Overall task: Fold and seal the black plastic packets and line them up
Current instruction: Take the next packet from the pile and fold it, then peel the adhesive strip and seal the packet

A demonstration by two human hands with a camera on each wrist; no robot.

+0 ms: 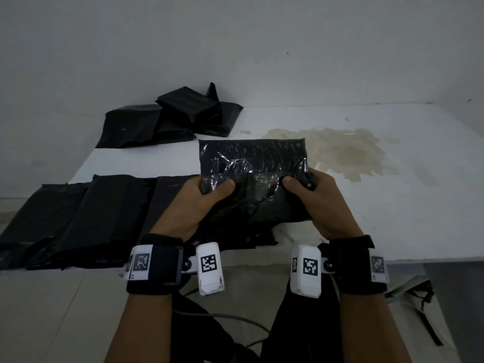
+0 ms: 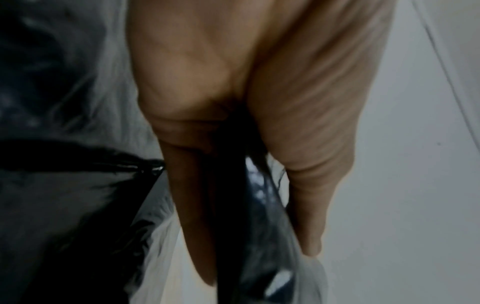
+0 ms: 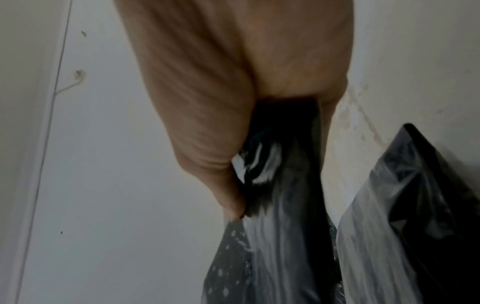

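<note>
Both hands hold one black plastic packet (image 1: 252, 163) above the white table's near edge, its flap standing up towards the far side. My left hand (image 1: 199, 197) pinches its left edge, thumb on top, fingers underneath. My right hand (image 1: 311, 195) pinches the right edge the same way. The left wrist view shows the packet (image 2: 262, 236) caught between thumb and fingers (image 2: 197, 236); the right wrist view shows the packet (image 3: 280, 205) likewise under the thumb (image 3: 207, 144). A row of flat black packets (image 1: 78, 218) lies at the near left.
A loose heap of black packets (image 1: 170, 121) sits at the far left of the white table (image 1: 392, 205). A brownish stain (image 1: 348, 150) marks the table right of the held packet. A white wall stands behind. Cables and straps (image 1: 419, 297) hang below the table's edge.
</note>
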